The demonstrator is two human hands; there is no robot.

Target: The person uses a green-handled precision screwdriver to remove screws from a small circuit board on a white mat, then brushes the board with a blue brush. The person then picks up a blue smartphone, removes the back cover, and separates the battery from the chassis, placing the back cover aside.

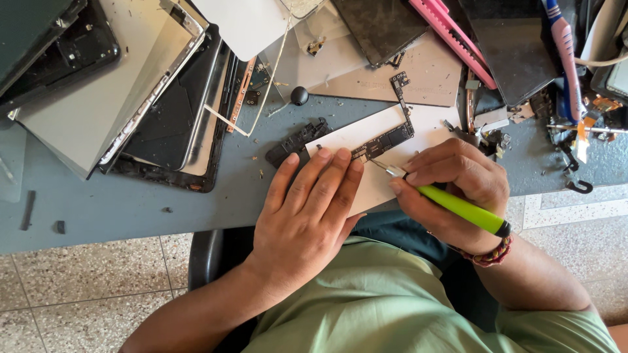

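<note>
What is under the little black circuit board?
A white card lies under the circuit board, on the grey table. The left hand covers the card's near part.

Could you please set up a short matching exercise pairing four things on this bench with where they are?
Things:
1. Circuit board
2. Green-handled tool
3. Pink tool
4. Black frame piece

Places:
A. Held in the right hand
B. On the white sheet, just beyond the left hand's fingers
C. On the grey table, left of the white sheet
D. At the far edge, lying on dark panels

Pairs: 1-B, 2-A, 3-D, 4-C
</note>
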